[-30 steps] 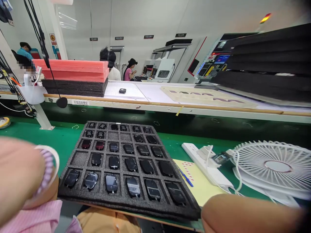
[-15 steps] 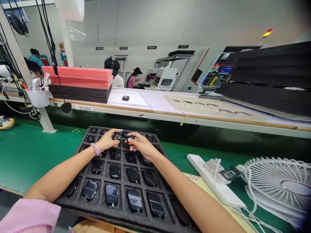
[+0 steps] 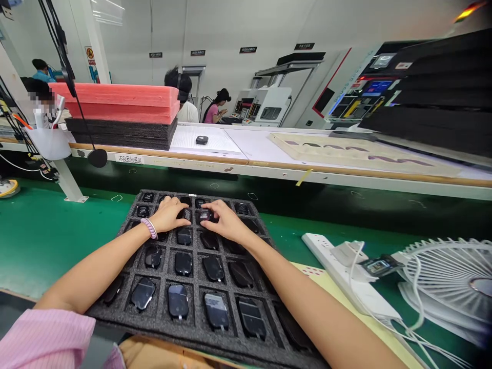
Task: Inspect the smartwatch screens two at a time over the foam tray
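A dark grey foam tray (image 3: 194,287) lies on the green bench before me, with small black glossy devices, like smartwatch bodies, in its compartments. Toward the tray's far side, my left hand (image 3: 171,212) pinches a black device (image 3: 186,214) between thumb and fingers. Beside it my right hand (image 3: 223,220) grips another black device (image 3: 205,214), with fine printed marks on its upward face. Both devices are at the level of their compartments; whether they touch the foam beneath I cannot tell. Nearer to me, a glossy device (image 3: 177,301) rests in a front compartment.
A white power strip (image 3: 338,261) with plugs and cables and a white fan (image 3: 453,282) stand at the right. Along the raised shelf are pink foam sheets (image 3: 119,100), a small black device (image 3: 202,139) and stacked black trays (image 3: 442,92). Other people sit farther back.
Both hands have lowered their devices into the far part of the tray. The device in my right hand now shows its printed face instead of an orange-red edge. The camera view has shifted slightly.
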{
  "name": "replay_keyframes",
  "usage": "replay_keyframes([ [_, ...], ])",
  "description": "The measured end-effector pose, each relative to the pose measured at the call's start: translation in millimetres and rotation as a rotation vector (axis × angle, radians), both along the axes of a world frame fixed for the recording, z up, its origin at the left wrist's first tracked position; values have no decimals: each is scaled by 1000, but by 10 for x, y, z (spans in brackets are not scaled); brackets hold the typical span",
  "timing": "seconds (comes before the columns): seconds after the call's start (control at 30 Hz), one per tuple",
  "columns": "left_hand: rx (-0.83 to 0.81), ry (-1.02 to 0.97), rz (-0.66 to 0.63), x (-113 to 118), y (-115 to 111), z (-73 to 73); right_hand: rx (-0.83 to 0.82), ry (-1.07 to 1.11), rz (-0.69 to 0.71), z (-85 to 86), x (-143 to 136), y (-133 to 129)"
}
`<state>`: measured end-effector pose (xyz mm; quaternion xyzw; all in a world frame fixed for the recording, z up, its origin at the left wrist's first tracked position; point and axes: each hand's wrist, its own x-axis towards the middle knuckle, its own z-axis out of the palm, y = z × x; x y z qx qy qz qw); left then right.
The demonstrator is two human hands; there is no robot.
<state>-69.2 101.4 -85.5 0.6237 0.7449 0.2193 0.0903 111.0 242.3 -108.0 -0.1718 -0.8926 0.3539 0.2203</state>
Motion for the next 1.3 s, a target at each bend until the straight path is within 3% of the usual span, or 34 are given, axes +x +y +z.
replay_keyframes([
  [0.07,-31,66,5,5,-18,13,82,-31,-22,46,-8,8],
  [0.17,-30,134,31,51,-25,118,180,-77,-82,249,88,39],
  [0.27,-27,165,0,189,82,291,339,-300,-314,532,333,123],
  [0.37,-63,160,-92,441,336,402,382,-566,-495,714,579,231],
  [0.47,-106,122,-127,749,637,366,350,-760,-534,707,673,295],
  [0.6,-120,33,-49,1031,862,215,340,-827,-474,563,617,302],
  [0.7,-82,-98,-40,1043,859,211,327,-777,-440,487,584,325],
  [0.8,-34,-290,-101,929,757,356,274,-690,-417,446,597,368],
  [0.93,33,-620,-117,690,493,636,164,-410,-376,416,566,329],
  [1.03,122,-969,-8,501,238,754,9,-154,-281,401,420,177],
  [1.2,200,-1086,156,350,-124,697,-669,208,35,443,112,-197],
  [1.3,200,-1079,163,395,-253,622,-902,256,169,503,54,-411],
])
